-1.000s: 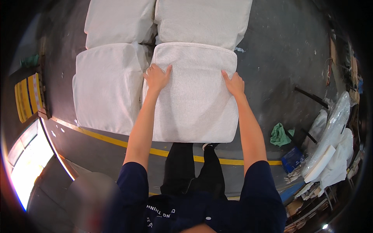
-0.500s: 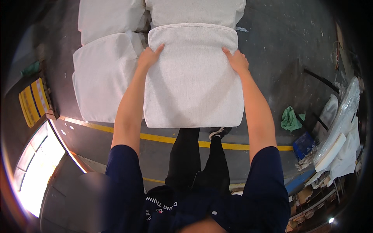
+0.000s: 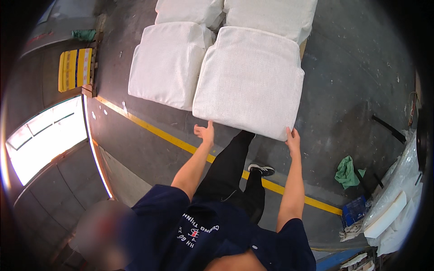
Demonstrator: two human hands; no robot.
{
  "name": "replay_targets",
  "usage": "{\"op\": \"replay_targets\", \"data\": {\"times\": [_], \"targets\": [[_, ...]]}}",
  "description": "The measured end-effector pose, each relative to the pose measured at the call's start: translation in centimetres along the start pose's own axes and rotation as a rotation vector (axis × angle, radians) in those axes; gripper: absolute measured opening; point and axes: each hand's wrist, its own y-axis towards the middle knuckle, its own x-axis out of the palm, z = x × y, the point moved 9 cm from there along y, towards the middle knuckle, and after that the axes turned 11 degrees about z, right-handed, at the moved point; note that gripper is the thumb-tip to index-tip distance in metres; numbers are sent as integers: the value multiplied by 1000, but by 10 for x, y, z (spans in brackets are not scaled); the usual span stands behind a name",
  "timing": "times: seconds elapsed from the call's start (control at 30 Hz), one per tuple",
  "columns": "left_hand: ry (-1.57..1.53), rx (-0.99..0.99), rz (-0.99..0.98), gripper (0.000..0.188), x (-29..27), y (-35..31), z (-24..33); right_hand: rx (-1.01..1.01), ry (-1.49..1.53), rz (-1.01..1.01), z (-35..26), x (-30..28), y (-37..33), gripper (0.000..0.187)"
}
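A white fabric-covered seat cushion (image 3: 251,81) lies in front of me, its near edge angled down to the right. At that edge's left part, my left hand (image 3: 205,132) is open, with its thumb at the fabric and its other fingers spread out below the edge. My right hand (image 3: 293,139) is closed on the cushion's near right corner, thumb on the front face and fingers along the side. Beside it on the left sits another white cushion (image 3: 165,65). Two more cushions, one at the far left (image 3: 187,11) and one at the far right (image 3: 271,16), lie behind them.
A yellow line (image 3: 167,137) crosses the grey floor by my feet. On the right are a crumpled green cloth (image 3: 347,172), a blue box (image 3: 354,211) and plastic-wrapped white material (image 3: 389,198). At the left, a yellow panel (image 3: 74,70) stands near a bright opening (image 3: 49,133).
Both hands have come off the cushion's sides and moved down to its near edge. The cushions now appear turned and farther up in view, and my body has turned.
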Motion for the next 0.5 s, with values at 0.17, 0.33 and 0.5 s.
{"op": "replay_targets", "data": {"times": [0.17, 0.33, 0.5], "targets": [[-534, -354, -683, 107, 60, -9, 29, -20, -128, 81, -21, 5, -24, 55], [-397, -425, -681, 83, 41, -5, 34, -139, -243, 125, -4, 14, -35, 54], [-138, -170, -552, 56, -3, -26, 10, 134, 113, -100, 3, 41, -55, 70]]}}
